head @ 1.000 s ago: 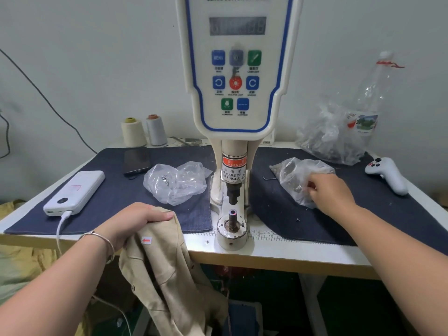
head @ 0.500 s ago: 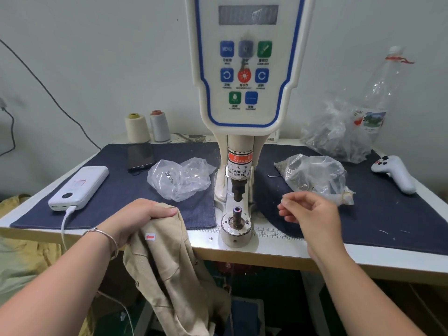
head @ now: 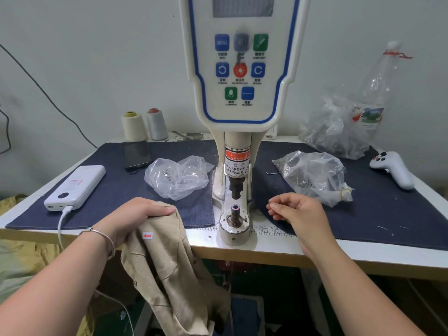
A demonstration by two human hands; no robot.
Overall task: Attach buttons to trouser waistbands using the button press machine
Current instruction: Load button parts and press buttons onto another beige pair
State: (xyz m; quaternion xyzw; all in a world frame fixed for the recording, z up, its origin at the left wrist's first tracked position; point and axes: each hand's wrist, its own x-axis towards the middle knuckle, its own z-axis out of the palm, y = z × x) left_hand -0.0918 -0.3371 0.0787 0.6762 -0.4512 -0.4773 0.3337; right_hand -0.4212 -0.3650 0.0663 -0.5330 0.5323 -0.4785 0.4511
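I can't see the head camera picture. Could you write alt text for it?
A person sits at a button press machine, their left hand gripping beige trousers at the table edge while the right hand pinches something tiny near the machine's lower post. Clear plastic bags lie on dark cloth beside it.

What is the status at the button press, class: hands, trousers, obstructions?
Left hand grips trousers at table edge. Right hand pinching something small beside the post. Nothing on post.
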